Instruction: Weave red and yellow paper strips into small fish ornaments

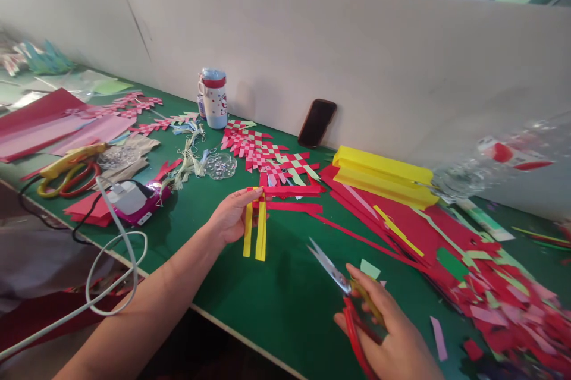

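My left hand point(232, 216) pinches a small weave of red and yellow paper strips point(267, 207) above the green table point(276, 302); two yellow strips hang down from it and red strips stick out to the right. My right hand point(392, 332) lies low at the front right, fingers wrapped round the red handles of a pair of scissors point(332, 270), whose slightly parted blades point up and left toward the strips.
Finished red-and-white woven pieces point(263, 151) lie behind the strips. Folded yellow paper point(383, 175) and a heap of red scraps point(491, 285) fill the right. A bottle point(214, 97), a phone point(317, 122), other scissors point(69, 169), a charger with white cable point(129, 198) sit left.
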Demonstrator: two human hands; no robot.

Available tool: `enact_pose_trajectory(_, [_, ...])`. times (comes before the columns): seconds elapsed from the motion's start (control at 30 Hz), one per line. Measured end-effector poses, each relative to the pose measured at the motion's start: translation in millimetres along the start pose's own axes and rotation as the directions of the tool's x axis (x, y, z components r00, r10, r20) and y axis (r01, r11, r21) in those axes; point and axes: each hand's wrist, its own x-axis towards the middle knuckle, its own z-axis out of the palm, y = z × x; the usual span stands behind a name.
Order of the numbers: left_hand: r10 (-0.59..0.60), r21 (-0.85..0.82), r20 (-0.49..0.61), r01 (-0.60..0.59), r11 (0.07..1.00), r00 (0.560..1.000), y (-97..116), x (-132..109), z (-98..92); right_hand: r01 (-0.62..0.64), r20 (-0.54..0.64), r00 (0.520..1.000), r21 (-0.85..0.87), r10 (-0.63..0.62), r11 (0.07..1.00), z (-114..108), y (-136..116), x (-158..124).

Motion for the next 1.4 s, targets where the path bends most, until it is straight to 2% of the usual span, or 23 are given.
enact_pose_trajectory(0.13, [-0.029,-0.020,-0.019,0.028,0.999,0.999,0.2,0.9,-0.9,0.173,-0.030,0.982,-0.228,-0.185,0.958,0.5,15.6,1.7])
enact_pose_trajectory(0.3, [-0.032,-0.035,-0.016,0.031,0.999,0.999,-1.5,2.5,-1.7,0.220,-0.029,0.966,-0.439,-0.258,0.871,-3.6,35.8,-2.3])
enact_pose_trajectory(0.43, [-0.004,0.002,0.038,0.004,1.000,0.999,-3.2,0.7,-1.3,0.247,-0.014,0.956,-0.492,-0.292,0.835,-6.0,33.0,-4.3])
enact_pose_trajectory(0.6, [0.053,0.076,0.181,-0.067,0.995,0.982,-6.5,-8.8,4.7,0.223,0.006,0.968,-0.486,-0.252,0.845,-7.0,30.1,-6.7])
enact_pose_trajectory(0.7, [0.075,0.117,0.249,-0.107,0.987,0.966,-8.5,-14.7,7.8,0.177,0.018,0.982,-0.451,-0.190,0.875,-16.1,28.5,-5.9])
enact_pose_trajectory(0.77, [0.079,0.154,0.290,-0.128,0.980,0.954,-9.7,-17.0,8.7,0.113,-0.049,0.988,-0.401,-0.144,0.909,-27.0,19.4,-3.4])
enact_pose_trajectory(0.83, [0.071,0.198,0.315,-0.138,0.970,0.946,-11.6,-17.8,9.3,0.055,-0.179,0.977,-0.310,-0.115,0.949,-38.4,1.8,1.0])
enact_pose_trajectory(0.9, [0.047,0.239,0.321,-0.129,0.962,0.946,-14.5,-17.6,10.4,0.050,-0.280,0.954,-0.198,-0.105,0.979,-46.1,-21.5,7.8])
enact_pose_trajectory(0.93, [0.029,0.258,0.314,-0.114,0.959,0.949,-16.2,-17.3,11.3,0.067,-0.294,0.950,-0.148,-0.109,0.987,-47.8,-33.7,12.5])
enact_pose_trajectory(1.0, [-0.020,0.296,0.300,-0.073,0.952,0.954,-19.6,-17.0,13.6,0.101,-0.211,0.971,-0.055,-0.110,0.993,-46.6,-55.8,24.4])
enact_pose_trajectory(1.07, [-0.071,0.326,0.292,-0.029,0.945,0.954,-22.1,-17.0,15.8,0.105,-0.055,0.993,0.037,-0.103,0.994,-41.4,-72.9,39.1])
enact_pose_trajectory(1.13, [-0.105,0.345,0.302,-0.005,0.939,0.948,-23.5,-17.4,16.9,0.082,0.072,0.994,0.076,-0.088,0.994,-34.8,-84.8,54.7])
enact_pose_trajectory(1.23, [-0.119,0.378,0.323,-0.013,0.926,0.939,-23.8,-18.0,16.2,0.072,0.208,0.975,0.047,-0.080,0.996,-25.7,-95.6,74.5])
enact_pose_trajectory(1.33, [-0.123,0.417,0.330,-0.027,0.908,0.936,-23.8,-18.2,14.6,0.084,0.338,0.937,0.038,-0.092,0.996,-17.8,-99.8,86.9])
enact_pose_trajectory(1.4, [-0.125,0.437,0.336,-0.038,0.898,0.933,-24.2,-17.7,13.9,0.086,0.386,0.918,0.039,-0.094,0.996,-12.9,-99.6,91.4])
